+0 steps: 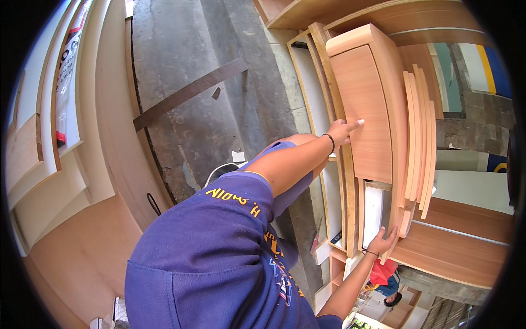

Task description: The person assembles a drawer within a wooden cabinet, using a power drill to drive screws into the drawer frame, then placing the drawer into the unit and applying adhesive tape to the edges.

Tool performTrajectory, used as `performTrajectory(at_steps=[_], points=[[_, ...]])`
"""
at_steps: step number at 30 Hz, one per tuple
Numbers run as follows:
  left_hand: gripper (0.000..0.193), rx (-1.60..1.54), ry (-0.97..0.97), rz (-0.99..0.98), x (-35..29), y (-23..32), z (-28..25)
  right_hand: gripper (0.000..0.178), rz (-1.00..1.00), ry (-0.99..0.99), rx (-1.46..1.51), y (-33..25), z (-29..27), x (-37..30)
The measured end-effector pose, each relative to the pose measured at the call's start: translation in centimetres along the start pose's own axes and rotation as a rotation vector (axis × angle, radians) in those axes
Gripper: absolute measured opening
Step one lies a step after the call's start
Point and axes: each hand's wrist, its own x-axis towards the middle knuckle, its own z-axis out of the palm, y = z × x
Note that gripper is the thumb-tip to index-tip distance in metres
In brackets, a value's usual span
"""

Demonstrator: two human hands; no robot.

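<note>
I'm resting my half-curled left grip (341,132) (hold unclear) midway along this long cabinet (361,82), spread right grip (380,242) touching its end

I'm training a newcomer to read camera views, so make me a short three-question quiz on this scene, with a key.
1. Multiple choice: which hand has its index finger extended onto the light wood panel?
a) right only
b) left only
c) both
2. True or false: both of the person's wrists are bare.
3. Fill in the blank: in the picture, the narrow boards stand to the ____ of that panel.

Key:
1. b: the left hand points; the right hand has its fingers spread.
2. False: each wrist wears a dark band.
3. right
</note>
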Motion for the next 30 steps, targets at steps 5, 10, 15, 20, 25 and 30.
performTrajectory(at_steps=[5, 10, 15, 20, 25, 30], points=[[0.073, -0.013, 0.000, 0.040, 0.4, -0.8, -0.1, 0.048, -0.020, 0.005, 0.006, 0.4, 0.2, 0.1], [0.068, -0.013, 0.006, 0.065, -0.5, -1.4, -0.7, 0.047, -0.056, 0.058, 0.002, 1.2, 0.7, -0.4], [0.067, 0.134, 0.072, 0.024, 0.9, -1.6, -0.2, 0.046, -0.102, 0.097, -0.061, 1.4, 0.8, -0.6], [0.069, -0.034, 0.051, 0.044, 0.9, -2.0, 0.2, 0.046, -0.093, 0.099, -0.058, 0.1, 0.9, -0.6], [0.066, 0.066, -0.002, -0.002, -1.9, -0.6, -0.5, 0.047, -0.125, 0.139, -0.103, 0.5, 1.0, -0.4], [0.062, 0.033, -0.203, 0.020, -9.5, 1.5, -4.1, 0.049, -0.138, 0.172, -0.073, 0.4, 1.0, -0.8]])
